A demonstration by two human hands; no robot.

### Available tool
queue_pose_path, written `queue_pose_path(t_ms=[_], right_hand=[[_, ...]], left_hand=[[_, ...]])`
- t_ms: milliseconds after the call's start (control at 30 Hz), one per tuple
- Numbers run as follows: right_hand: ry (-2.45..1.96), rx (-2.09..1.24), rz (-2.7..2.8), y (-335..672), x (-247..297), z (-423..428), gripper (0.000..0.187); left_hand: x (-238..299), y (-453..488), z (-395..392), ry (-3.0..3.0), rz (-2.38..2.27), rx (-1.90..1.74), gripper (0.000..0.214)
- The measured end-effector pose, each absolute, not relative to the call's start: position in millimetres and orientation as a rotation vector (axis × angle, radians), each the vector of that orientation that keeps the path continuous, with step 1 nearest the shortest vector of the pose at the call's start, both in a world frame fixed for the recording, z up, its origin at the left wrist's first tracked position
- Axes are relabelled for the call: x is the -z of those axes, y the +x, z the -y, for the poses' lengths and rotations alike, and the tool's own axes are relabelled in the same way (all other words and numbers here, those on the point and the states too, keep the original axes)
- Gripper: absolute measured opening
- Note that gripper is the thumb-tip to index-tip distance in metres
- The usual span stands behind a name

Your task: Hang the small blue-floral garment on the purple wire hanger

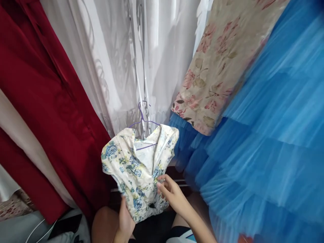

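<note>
A white blouse (pixel 141 175) with blue and yellow flowers hangs on a thin purple hanger (pixel 142 116) in front of me. Its V neckline falls open, and the hanger's lower bar crosses inside it. My left hand (pixel 126 217) grips the blouse's lower left side, thumb in front and the other fingers hidden behind the cloth. At the bottom of the neckline, my right hand (pixel 172 194) has its fingers bent, with thumb and forefinger close together on the blouse's front edge.
White straps (pixel 140 67) hang before a sheer white curtain (pixel 172 50). Dark red cloth (pixel 65 111) drapes on the left. A pink-flowered beige garment (pixel 210 77) and a tiered blue tulle skirt (pixel 265 152) hang right. A white cable (pixel 35 229) lies lower left, beside my legs.
</note>
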State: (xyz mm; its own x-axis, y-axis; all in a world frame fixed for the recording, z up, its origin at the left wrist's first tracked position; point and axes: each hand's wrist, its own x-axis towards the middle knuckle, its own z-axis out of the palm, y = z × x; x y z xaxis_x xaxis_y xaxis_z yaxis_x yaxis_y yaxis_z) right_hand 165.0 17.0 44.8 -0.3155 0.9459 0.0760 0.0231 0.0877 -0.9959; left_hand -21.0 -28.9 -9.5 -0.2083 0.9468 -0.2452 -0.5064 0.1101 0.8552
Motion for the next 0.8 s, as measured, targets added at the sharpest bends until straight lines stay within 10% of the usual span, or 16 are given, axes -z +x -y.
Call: queue_pose_path(t_ms=[133, 467, 800], right_hand=[[-1.022, -1.209, 1.623, 132.0, -45.3, -36.4, 0.032], [-1.033, -1.558, 1.238, 139.9, -50.8, -14.5, 0.033], [-0.845, -1.763, 1.078, 129.0, -81.4, -28.7, 0.028]], left_hand=[[21.6, -23.7, 35.0, 0.627, -1.167, -1.425, 0.083], [30.4, -34.4, 26.5, 0.850, -1.855, -2.032, 0.048], [-6.0, 15.7, 7.3, 1.669, -1.495, -1.557, 0.019]])
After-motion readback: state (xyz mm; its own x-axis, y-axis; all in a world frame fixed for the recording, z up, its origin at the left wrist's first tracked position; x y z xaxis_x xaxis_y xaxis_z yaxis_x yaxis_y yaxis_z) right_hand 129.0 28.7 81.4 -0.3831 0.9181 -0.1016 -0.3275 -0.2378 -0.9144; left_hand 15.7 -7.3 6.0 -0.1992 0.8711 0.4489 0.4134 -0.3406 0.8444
